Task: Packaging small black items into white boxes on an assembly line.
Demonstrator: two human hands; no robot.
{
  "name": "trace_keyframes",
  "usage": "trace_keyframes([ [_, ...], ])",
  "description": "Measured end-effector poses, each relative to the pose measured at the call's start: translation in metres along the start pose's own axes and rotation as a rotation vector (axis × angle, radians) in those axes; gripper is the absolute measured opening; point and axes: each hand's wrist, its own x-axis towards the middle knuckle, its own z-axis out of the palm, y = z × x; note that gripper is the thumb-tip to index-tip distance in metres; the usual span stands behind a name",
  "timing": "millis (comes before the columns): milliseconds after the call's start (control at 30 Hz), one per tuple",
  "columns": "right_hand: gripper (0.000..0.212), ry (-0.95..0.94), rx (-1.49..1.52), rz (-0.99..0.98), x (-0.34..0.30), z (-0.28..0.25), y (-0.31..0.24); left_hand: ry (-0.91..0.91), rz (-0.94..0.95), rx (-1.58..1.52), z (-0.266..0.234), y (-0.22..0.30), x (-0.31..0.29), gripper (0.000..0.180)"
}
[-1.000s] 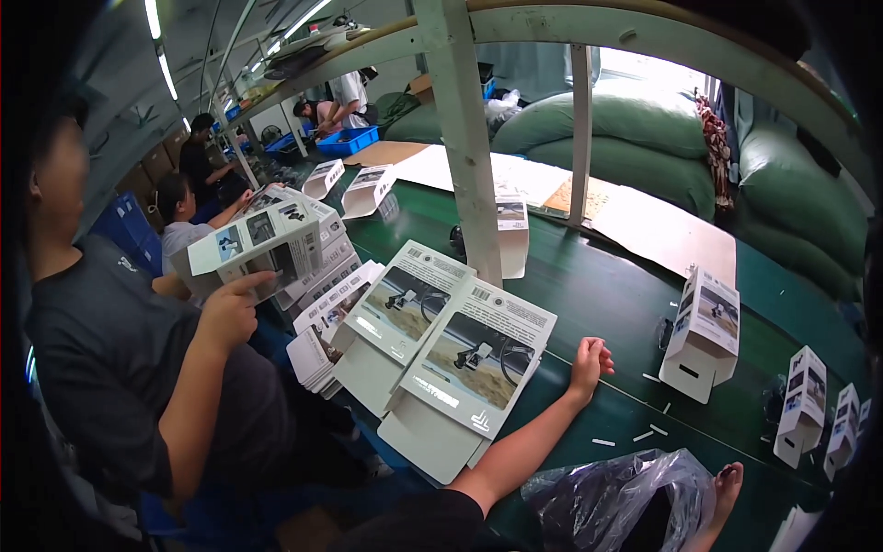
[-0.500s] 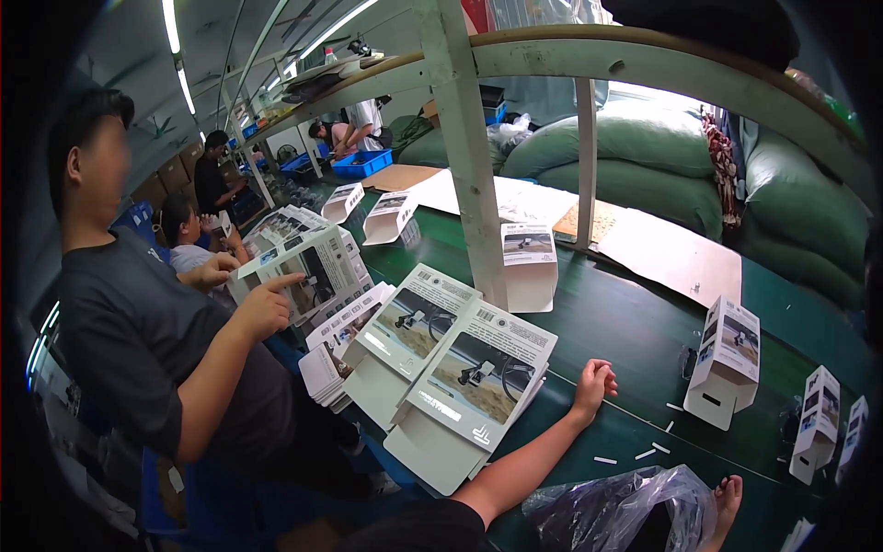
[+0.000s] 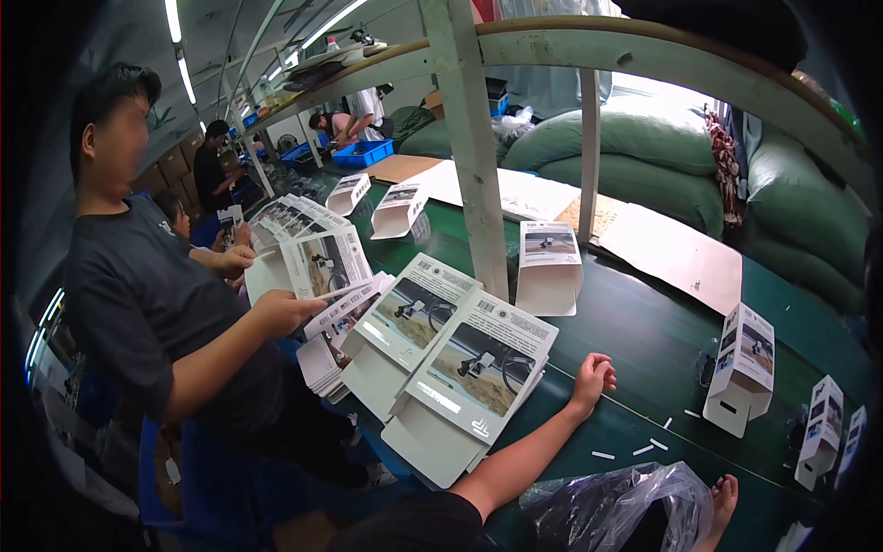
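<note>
My left hand rests on the green belt with its fingers loosely curled and nothing in them. Beside its forearm lies a stack of flattened white cartons, printed with a picture of a device on a bicycle. My right hand is at the lower right, against a crumpled clear plastic bag; its fingers are bent and I see nothing in them. Several small white strips lie between my hands. An opened-up carton stands on the belt to the right, with a dark item behind it.
At the left a co-worker handles printed cartons over another stack. More opened cartons stand along the belt. A pale post rises at the belt's far side, with green sacks behind.
The standing cartons on the belt have shifted to the right. The co-worker's near hand has lowered from pointing at a carton to gripping a carton's edge. My hands have hardly moved.
</note>
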Motion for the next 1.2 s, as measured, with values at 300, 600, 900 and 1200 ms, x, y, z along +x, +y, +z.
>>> trace_keyframes([
  [300,0.019,-0.206,-0.02,-0.083,0.033,0.007,0.021,0.091,0.022,-0.15,-0.016,-0.044,0.057,0.019],
  [600,0.015,-0.354,-0.401,-0.281,0.058,0.133,-0.028,0.23,0.062,-0.27,-0.051,-0.04,0.12,0.035],
  [900,0.015,-0.73,-1.237,-0.612,0.161,0.342,0.011,0.235,0.123,-0.14,-0.075,-0.038,0.146,0.023],
  [1200,0.013,-0.811,-1.534,-0.823,0.285,0.421,0.161,0.231,0.038,-0.153,-0.061,-0.023,0.161,0.022],
])
